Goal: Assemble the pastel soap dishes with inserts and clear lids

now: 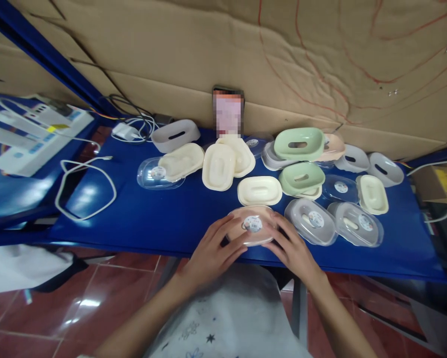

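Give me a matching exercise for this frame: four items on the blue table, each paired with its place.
Items:
1. pink lidded box
2. green tray
3. white cable
4. phone

Places:
A. looped at the table's left end
B. leaning against the cardboard wall
C. between left hand and right hand
D. stacked on other trays at the back right

Pairs: 1-C, 2-D, 3-A, 4-B

Left hand [212, 251]: palm down, fingers spread and pointing toward 1 o'clock, fingertips curled inward.
Right hand [292, 248]: palm down, fingers pointing toward 11 o'clock, mirroring the left.
Hands together: close, tips angled at each other, not touching.
Forearms: bare, entering from 7 and 5 o'clock, converging toward 12.
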`<state>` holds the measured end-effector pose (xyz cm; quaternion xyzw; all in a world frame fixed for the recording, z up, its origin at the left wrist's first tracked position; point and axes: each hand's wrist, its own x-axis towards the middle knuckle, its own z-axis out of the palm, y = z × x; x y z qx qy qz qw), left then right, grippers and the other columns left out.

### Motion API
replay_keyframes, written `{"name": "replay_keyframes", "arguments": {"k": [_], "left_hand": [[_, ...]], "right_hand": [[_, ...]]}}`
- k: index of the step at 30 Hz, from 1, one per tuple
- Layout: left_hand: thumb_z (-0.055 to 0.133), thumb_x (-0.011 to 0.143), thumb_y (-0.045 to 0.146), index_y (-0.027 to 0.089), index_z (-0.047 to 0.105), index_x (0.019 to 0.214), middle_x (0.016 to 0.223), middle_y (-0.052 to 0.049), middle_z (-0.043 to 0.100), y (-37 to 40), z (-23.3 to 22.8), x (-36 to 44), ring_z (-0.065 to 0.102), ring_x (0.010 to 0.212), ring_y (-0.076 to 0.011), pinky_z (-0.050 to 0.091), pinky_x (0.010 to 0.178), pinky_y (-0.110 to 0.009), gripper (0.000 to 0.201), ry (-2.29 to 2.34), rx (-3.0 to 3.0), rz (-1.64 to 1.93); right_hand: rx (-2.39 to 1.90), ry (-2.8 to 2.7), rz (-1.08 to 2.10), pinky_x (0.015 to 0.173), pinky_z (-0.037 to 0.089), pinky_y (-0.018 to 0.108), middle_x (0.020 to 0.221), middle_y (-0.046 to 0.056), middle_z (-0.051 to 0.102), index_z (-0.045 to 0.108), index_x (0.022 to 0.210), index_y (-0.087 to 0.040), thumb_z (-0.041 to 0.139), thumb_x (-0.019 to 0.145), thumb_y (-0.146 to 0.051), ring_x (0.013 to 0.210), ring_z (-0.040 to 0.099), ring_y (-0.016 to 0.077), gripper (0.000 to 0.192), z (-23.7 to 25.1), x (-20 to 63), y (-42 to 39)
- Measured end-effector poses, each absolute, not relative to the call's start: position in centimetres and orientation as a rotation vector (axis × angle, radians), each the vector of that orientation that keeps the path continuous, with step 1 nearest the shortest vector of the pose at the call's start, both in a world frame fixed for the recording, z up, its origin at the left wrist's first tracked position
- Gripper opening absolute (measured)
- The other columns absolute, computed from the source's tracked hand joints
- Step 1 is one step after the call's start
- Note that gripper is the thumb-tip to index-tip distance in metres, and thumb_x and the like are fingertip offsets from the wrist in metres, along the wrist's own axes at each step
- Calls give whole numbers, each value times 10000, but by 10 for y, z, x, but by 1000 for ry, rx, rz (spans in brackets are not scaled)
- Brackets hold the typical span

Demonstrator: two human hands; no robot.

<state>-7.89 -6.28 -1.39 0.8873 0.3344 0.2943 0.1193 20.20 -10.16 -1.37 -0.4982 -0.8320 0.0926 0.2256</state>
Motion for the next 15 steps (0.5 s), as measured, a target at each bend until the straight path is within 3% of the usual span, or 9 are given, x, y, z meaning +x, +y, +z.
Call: {"name": "replay_keyframes", "arguments": {"k": [7, 12, 15], "left_hand": [[694, 1031, 206, 269, 661, 1417, 1434, -129, 630, -57, -15, -78, 551, 1430, -325, 585, 1123, -509, 392, 951, 2634, 901], [740, 1012, 417, 247, 666, 1314, 1382, -135, 644, -60, -13, -107, 582, 1401, -350, 622, 1069, -538, 354, 1016, 2583, 911], [766, 988, 444, 220, 634, 1281, 1336, -152, 647, -60, -14, -144, 607, 1375, -376, 629, 1043, -567, 392, 1201, 2533, 956]], "right_hand": [[-1385, -2336, 161, 1255, 508, 490, 1714, 95, 459, 282, 1729, -339, 655, 1051, -189, 1603, 422, 287, 788, -19, 200, -98], [-1298, -2450, 150, 1190, 566, 506, 1677, 123, 506, 317, 1722, -272, 632, 1076, -302, 1606, 413, 317, 720, -18, 177, -107], [-1238, -2484, 163, 1212, 538, 508, 1685, 146, 492, 246, 1739, -210, 569, 1107, -356, 1592, 438, 296, 725, -13, 162, -97]]}}
